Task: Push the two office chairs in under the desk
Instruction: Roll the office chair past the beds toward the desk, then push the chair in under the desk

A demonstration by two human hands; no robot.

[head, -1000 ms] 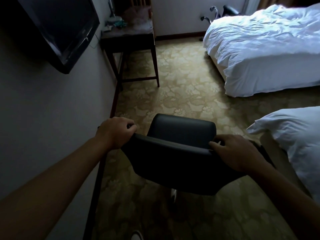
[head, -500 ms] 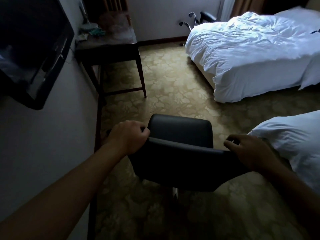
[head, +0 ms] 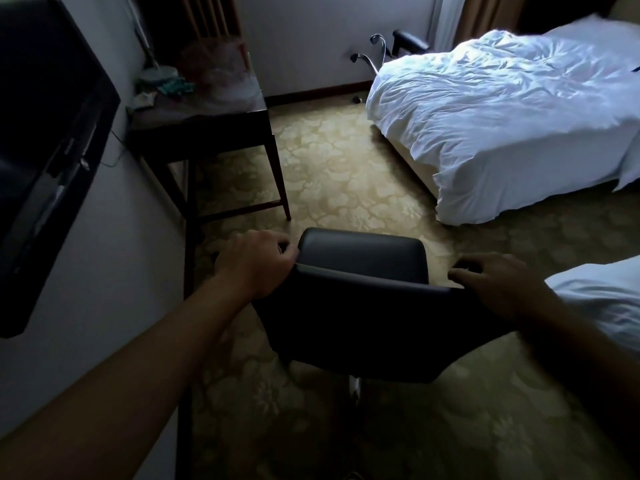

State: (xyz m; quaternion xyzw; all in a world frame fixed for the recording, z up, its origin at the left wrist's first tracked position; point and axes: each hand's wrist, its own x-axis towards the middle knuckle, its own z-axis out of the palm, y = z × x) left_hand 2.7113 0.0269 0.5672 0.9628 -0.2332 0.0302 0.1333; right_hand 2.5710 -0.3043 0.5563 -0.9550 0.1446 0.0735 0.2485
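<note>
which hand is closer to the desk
Left. The left hand grips the left corner of the chair back, just short of the desk; the right hand holds the right corner, farther off.

You stand in a hotel-style bedroom: a white bed [head: 502, 126] right of the desk [head: 207, 123], wall television [head: 45, 150] left, patterned carpet [head: 346, 178] beneath.

"What are the arms doing?"

"Both are reaching forward and down, forearms bare, elbows nearly straight."

"And the left grip [head: 256, 263]?"

"It's curling knuckles-up round the left end of the chair back [head: 363, 327], fingers tucking over the top edge."

"The right grip [head: 498, 282]?"

"It's lying over the right end, fingers bending over the rim, wrist sloping down behind it."
</note>
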